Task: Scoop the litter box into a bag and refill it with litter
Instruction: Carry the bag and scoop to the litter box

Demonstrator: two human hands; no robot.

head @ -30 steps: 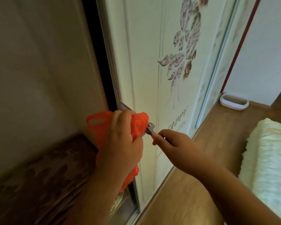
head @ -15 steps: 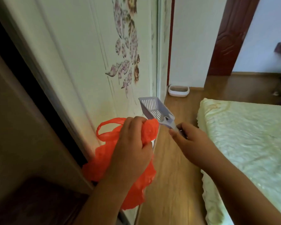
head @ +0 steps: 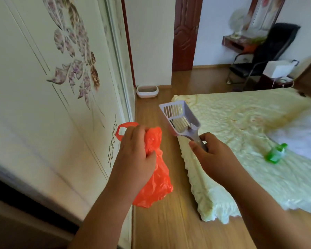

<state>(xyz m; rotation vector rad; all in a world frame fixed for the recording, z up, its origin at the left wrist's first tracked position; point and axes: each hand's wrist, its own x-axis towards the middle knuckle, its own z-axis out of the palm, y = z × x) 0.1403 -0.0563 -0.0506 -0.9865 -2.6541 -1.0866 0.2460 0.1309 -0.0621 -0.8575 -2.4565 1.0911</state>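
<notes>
Your left hand (head: 135, 155) has its fingers bunched round one crumpled orange bag (head: 154, 169), which could stay shut when you need its mouth open, spilling waste on the floor (head: 169, 221). Your right hand (head: 214, 159) pinches one slotted scoop (head: 180, 119) by its handle. One litter box (head: 147, 91) sits far off by the wall; no spare litter shows.
</notes>
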